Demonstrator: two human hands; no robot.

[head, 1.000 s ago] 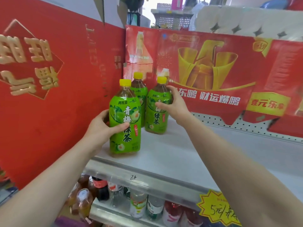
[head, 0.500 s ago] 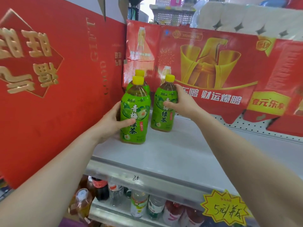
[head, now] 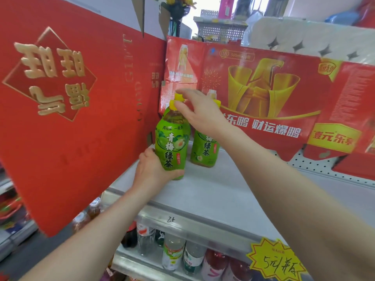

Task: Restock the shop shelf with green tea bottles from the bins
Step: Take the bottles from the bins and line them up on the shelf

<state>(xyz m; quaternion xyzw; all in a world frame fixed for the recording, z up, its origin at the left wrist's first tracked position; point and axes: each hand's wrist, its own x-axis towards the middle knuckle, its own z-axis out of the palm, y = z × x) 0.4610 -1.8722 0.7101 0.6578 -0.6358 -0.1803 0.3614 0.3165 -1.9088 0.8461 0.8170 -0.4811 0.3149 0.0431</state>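
Note:
Three green tea bottles with yellow caps stand at the back left of the white shelf (head: 213, 191). My left hand (head: 151, 173) grips the lower part of the front bottle (head: 172, 142), which stands upright on the shelf. To its right, the second bottle (head: 205, 151) stands free. Only the cap of the rear bottle (head: 179, 96) shows behind the front one. My right hand (head: 199, 113) hovers over the bottle tops with fingers spread, index finger and thumb on either side of the rear cap, not clearly gripping it.
A big red carton (head: 60, 118) walls the shelf on the left and a red drinks carton (head: 263, 94) backs it. Assorted bottles (head: 174, 254) fill the lower shelf. A yellow price star (head: 278, 262) hangs on the shelf edge. Paper rolls (head: 304, 35) sit above.
My left hand slid the front bottle back beside the others. My right hand let go of the second bottle and rose to the caps.

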